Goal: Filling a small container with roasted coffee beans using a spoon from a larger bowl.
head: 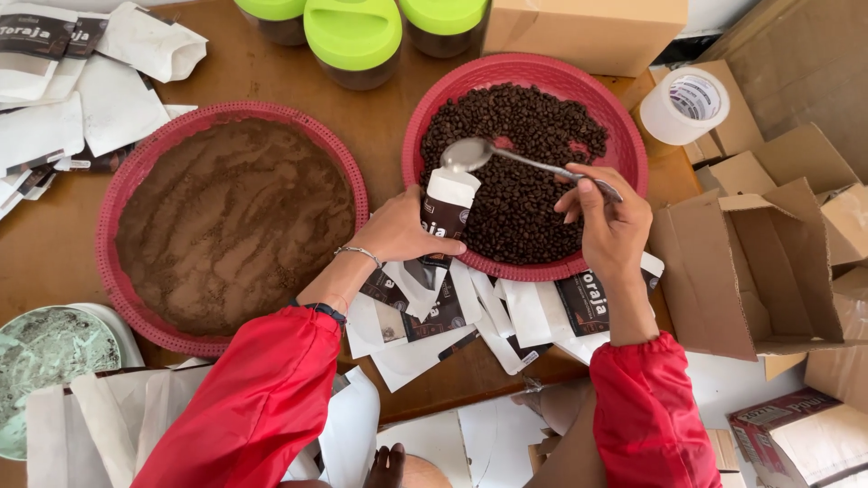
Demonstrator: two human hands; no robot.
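Two baskets: a red bean basket (624, 136) held dark coffee beans (524, 163); a second red basket (117, 208), well to the left of the bean basket, held brown ground powder (235, 226).
Pouch in hand: a small white pouch (448, 212) with a dark brown label band stood upright at the bean basket's near-left rim, its open mouth up.
Left hand: the left hand (402, 230) was curled around the pouch from the left, fingers wrapped over its lower front.
Spoon: a metal spoon (506, 155) lay over the beans, its bowl directly above the pouch mouth.
Right hand: the right hand (610, 217) hovered over the bean basket's near-right rim, fingertips pressed together on the spoon handle's end.
Loose pouches: flat white pouches with dark brown labels (506, 312) lay fanned out just below the bean basket, partly under its rim.
Pouch heap: more white pouches (72, 81) lay piled far left of the bean basket, beyond the powder basket.
Jars: three jars with green lids (353, 32) stood just above-left of the bean basket.
Tape: a white tape roll (683, 104) sat just right of the bean basket.
Cartons: open brown cardboard boxes (768, 262) stood right of the bean basket.
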